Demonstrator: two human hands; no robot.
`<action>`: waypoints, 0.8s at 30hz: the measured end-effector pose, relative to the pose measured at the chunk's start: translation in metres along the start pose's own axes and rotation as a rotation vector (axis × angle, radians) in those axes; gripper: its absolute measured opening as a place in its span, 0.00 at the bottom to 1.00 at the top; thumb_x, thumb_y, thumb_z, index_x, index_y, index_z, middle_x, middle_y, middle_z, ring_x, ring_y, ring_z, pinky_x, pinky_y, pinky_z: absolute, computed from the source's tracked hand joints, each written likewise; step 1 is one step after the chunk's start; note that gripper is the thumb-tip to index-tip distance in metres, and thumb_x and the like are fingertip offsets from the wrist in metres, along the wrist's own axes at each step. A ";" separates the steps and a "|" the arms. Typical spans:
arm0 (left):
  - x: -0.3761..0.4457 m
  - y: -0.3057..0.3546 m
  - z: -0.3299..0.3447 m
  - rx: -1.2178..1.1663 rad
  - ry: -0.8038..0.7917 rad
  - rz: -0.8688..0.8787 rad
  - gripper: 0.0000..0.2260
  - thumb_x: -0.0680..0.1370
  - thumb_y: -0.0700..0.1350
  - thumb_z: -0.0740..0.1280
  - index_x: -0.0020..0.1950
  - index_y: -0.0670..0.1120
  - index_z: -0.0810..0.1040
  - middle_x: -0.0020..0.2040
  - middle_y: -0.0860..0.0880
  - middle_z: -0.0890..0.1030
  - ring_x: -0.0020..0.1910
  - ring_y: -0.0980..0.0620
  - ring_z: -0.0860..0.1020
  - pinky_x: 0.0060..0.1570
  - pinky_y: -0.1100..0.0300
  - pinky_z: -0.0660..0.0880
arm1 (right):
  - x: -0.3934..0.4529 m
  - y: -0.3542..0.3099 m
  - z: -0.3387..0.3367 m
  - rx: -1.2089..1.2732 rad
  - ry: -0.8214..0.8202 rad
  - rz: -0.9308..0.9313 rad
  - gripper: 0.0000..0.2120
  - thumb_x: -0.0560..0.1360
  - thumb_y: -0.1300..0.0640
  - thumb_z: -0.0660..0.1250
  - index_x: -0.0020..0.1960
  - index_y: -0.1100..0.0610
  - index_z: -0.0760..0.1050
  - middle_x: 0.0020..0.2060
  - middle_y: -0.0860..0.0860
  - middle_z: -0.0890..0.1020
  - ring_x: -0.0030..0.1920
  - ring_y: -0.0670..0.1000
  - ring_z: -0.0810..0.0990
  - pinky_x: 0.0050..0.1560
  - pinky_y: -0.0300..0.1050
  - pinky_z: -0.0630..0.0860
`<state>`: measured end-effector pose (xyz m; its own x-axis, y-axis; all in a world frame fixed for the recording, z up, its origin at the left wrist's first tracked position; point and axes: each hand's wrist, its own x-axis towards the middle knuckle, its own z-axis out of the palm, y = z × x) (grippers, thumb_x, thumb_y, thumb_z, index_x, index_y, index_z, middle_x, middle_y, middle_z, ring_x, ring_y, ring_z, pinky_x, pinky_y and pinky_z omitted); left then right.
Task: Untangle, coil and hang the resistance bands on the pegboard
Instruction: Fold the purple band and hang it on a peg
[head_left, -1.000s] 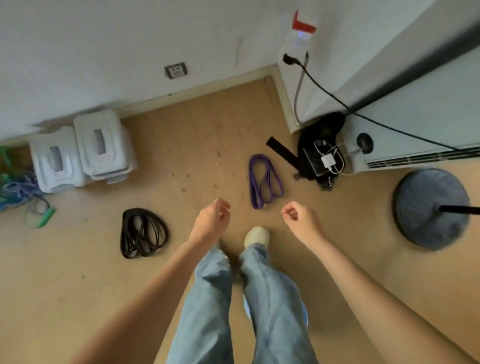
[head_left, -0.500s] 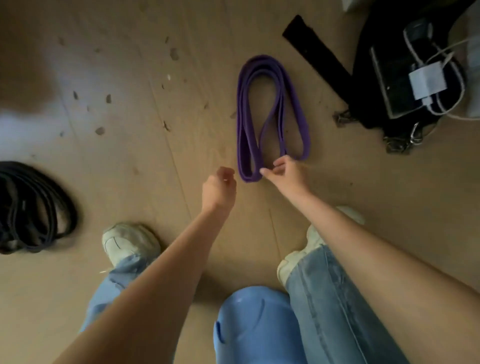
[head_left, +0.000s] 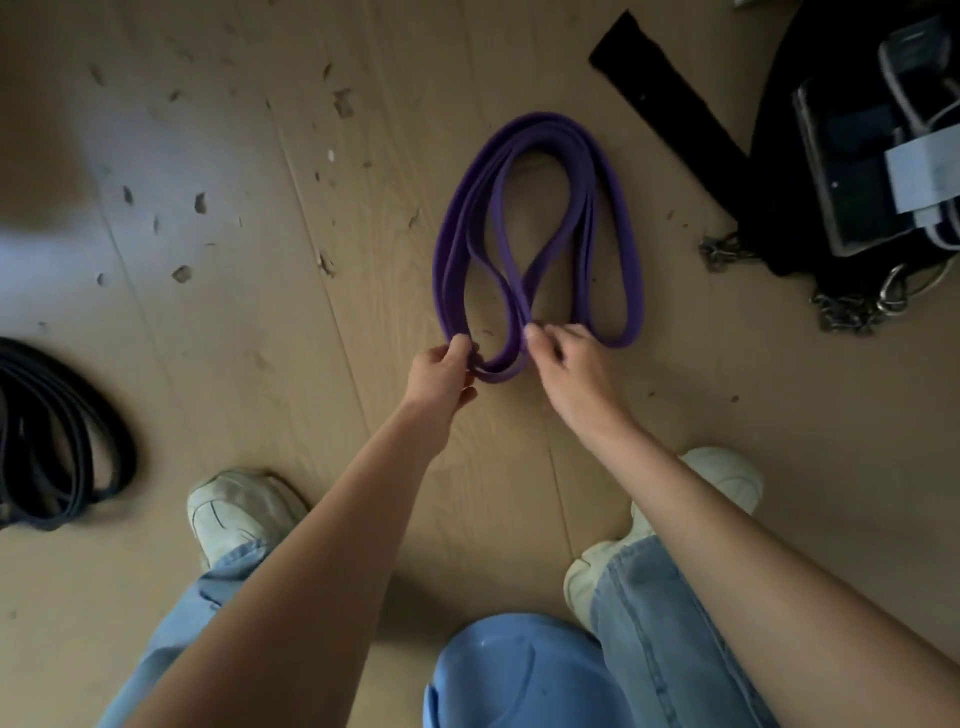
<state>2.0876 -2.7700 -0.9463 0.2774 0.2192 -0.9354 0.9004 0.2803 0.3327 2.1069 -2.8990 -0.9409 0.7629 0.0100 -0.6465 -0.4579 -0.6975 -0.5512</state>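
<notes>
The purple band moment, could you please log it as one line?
stage: pickup | left hand: pinches purple band near end | right hand: pinches same end | band: on floor | black bands: untouched

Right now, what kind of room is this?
Probably a home room used for exercise, hedged: wood-look plank floor, a purple resistance band in both hands, black bands at left, and a black bag with chargers.

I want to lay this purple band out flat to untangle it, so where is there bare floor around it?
Bare floor lies left of the purple band, between it and the black bands, and below the hands, between the shoes. Right is crowded: black bag with chains and strap.
</notes>
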 end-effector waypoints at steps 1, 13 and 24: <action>0.002 0.002 -0.003 0.042 0.021 0.033 0.09 0.79 0.43 0.58 0.47 0.42 0.75 0.37 0.49 0.75 0.33 0.56 0.71 0.32 0.66 0.72 | 0.003 0.002 -0.006 0.049 0.060 0.035 0.17 0.80 0.51 0.57 0.52 0.63 0.77 0.53 0.60 0.76 0.51 0.60 0.77 0.54 0.47 0.69; 0.018 -0.013 -0.023 0.083 0.139 0.228 0.08 0.77 0.39 0.62 0.39 0.44 0.74 0.34 0.49 0.72 0.29 0.60 0.76 0.39 0.67 0.79 | 0.046 0.038 -0.056 -0.543 0.137 -0.005 0.09 0.76 0.61 0.60 0.54 0.63 0.71 0.54 0.63 0.77 0.56 0.64 0.74 0.55 0.54 0.69; 0.016 -0.003 -0.026 0.171 0.188 0.254 0.01 0.76 0.39 0.65 0.45 0.44 0.73 0.39 0.48 0.77 0.34 0.58 0.78 0.45 0.61 0.78 | 0.022 -0.006 0.008 -0.430 -0.125 -0.086 0.19 0.73 0.56 0.68 0.61 0.62 0.70 0.59 0.57 0.73 0.59 0.58 0.74 0.58 0.47 0.68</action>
<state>2.0807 -2.7432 -0.9595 0.4475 0.4341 -0.7819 0.8580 0.0382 0.5123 2.1224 -2.8887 -0.9562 0.7164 0.1489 -0.6816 -0.1439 -0.9244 -0.3532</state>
